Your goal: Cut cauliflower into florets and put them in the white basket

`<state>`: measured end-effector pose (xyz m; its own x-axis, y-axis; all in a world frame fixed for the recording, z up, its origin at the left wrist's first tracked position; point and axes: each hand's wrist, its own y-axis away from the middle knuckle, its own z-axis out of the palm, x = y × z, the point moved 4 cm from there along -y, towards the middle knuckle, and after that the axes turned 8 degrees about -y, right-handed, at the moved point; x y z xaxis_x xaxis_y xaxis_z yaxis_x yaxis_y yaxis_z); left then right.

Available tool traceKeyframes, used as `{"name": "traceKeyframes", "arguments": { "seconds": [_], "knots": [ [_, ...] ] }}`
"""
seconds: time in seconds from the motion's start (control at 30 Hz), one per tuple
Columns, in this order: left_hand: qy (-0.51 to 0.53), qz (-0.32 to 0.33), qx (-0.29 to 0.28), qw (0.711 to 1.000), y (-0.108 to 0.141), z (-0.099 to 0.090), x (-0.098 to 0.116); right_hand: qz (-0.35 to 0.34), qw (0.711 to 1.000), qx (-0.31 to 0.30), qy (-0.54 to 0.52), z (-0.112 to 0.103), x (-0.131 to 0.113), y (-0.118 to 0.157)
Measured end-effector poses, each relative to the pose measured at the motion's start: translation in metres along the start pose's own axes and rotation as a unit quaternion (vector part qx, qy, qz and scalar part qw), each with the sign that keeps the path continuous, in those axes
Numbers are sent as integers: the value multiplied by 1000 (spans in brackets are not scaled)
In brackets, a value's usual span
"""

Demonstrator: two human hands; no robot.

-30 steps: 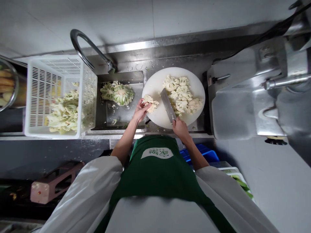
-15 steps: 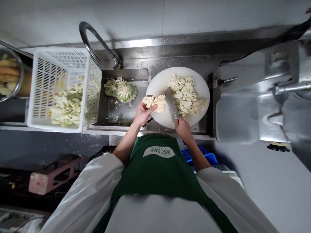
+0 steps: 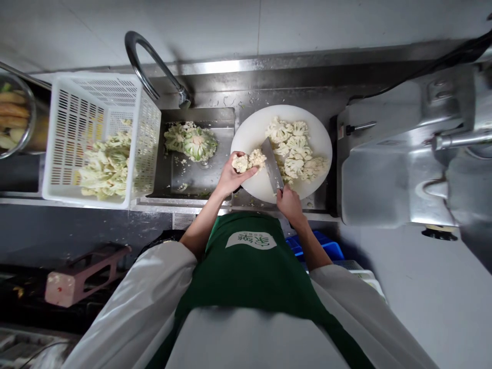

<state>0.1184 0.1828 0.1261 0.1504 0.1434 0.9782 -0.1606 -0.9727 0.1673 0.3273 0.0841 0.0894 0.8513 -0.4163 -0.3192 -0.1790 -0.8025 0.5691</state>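
My left hand [image 3: 231, 175] grips a piece of cauliflower [image 3: 253, 159] over the left side of a round white cutting board [image 3: 253, 125]. In my right hand [image 3: 290, 202] is the handle of a cleaver [image 3: 273, 166], its broad blade pointing away from me on the board. The blade's tip lies close to the held piece; whether they touch I cannot tell. Right of the blade, several cut cauliflower florets [image 3: 298, 148] are heaped on the board. Part of the held piece is hidden by my fingers.
Leafy cauliflower [image 3: 199, 143] lies in the sink basin [image 3: 192, 182] under a curved faucet [image 3: 154, 66]. Left of it stands a white perforated basket [image 3: 144, 148] with cauliflower trimmings [image 3: 107, 166]. A metal machine [image 3: 400, 169] borders the board on the right.
My left hand has shifted slightly right with the cauliflower piece, which is turned a little and now nearer the blade. The cleaver and my right hand stay almost still.
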Motion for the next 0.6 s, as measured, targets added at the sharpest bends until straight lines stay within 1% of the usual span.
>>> {"name": "traceKeyframes", "arguments": {
  "seconds": [0.07, 0.1, 0.13, 0.17, 0.2, 0.27, 0.3, 0.33, 0.47, 0.6],
  "knots": [
    [8, -7, -43, 999, -9, -3, -22, -1, 1000, -2, -3, 0, 0, 0],
    [7, -12, -49, 999, -13, -4, -34, -1, 1000, -2, -4, 0, 0, -1],
    [-1, -11, -36, 999, -17, -6, -47, -2, 1000, -2, -5, 0, 0, -1],
    [-18, -5, -6, 1000, -21, -9, -58, -4, 1000, -2, -7, 0, 0, -1],
    [-43, 8, 37, 998, -22, -11, -69, -4, 1000, -2, -8, 0, 0, -2],
    [-102, 44, 119, 987, -21, -11, -84, -3, 1000, -2, -8, 0, 0, -2],
    [-129, 62, 140, 980, -18, -9, -89, -3, 1000, -2, -8, 0, 0, -2],
    [-152, 78, 146, 974, -15, -5, -93, -2, 1000, -4, -7, 1, 0, -2],
    [-212, 123, 118, 962, 3, 8, -101, -3, 1000, -18, -2, 3, 1, 2],
    [-254, 132, 88, 954, 17, 15, -106, -13, 1000, -20, -8, 4, 0, 8]
  ]
}}
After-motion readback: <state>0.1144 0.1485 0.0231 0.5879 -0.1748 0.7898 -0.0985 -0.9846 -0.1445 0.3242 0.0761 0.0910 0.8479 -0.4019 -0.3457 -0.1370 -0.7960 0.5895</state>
